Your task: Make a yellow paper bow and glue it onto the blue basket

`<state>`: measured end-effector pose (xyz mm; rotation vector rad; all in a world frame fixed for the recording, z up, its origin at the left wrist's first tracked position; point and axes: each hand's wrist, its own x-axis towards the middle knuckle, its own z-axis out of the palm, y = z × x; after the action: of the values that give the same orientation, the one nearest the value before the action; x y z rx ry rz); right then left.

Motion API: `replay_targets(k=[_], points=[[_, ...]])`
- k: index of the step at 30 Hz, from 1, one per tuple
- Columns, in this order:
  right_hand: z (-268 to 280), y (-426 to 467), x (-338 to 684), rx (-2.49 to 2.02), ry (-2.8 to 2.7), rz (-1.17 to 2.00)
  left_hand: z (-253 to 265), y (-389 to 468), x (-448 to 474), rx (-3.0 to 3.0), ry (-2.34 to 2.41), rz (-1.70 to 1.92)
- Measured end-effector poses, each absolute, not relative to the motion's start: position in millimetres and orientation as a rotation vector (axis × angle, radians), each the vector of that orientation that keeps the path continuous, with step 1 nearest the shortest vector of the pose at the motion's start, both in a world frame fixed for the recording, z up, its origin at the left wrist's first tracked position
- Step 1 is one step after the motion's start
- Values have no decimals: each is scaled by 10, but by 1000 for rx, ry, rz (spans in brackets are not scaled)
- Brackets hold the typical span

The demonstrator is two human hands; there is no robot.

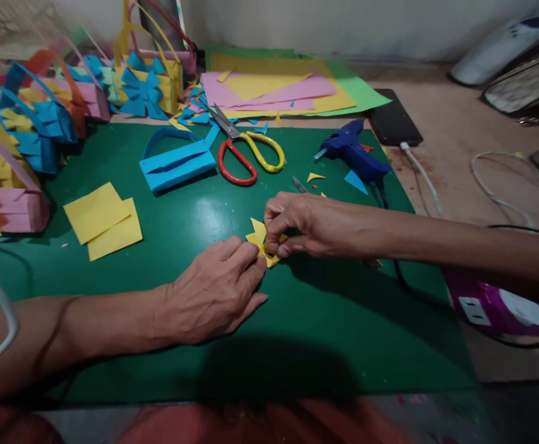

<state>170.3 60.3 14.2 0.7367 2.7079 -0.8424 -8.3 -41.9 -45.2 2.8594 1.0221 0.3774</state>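
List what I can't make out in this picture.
Head view, flower: partly covered by the left hand and right hand.
Head view, blade: near end hidden behind the right hand.
Head view, pink box: cut off by the left edge.
Head view, bottle: details blurred.

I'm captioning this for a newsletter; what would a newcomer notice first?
The left hand and right hand meet on a yellow paper flower near the middle of the green mat. Beyond them lie scissors with one red and one yellow handle. Bright paper baskets crowd the back left.
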Motion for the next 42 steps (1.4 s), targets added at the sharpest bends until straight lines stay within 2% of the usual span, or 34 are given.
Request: replay_targets(k=[14, 26, 42], points=[[63, 477, 1592, 979, 2640, -476, -450, -420, -72, 2883, 1042, 409], [-71, 474, 1507, 1137, 2652, -330, -442, -408, -65, 2881, 1042, 427], [131, 395, 1385, 1084, 2451, -264, -440, -410, -70, 2863, 1043, 378]])
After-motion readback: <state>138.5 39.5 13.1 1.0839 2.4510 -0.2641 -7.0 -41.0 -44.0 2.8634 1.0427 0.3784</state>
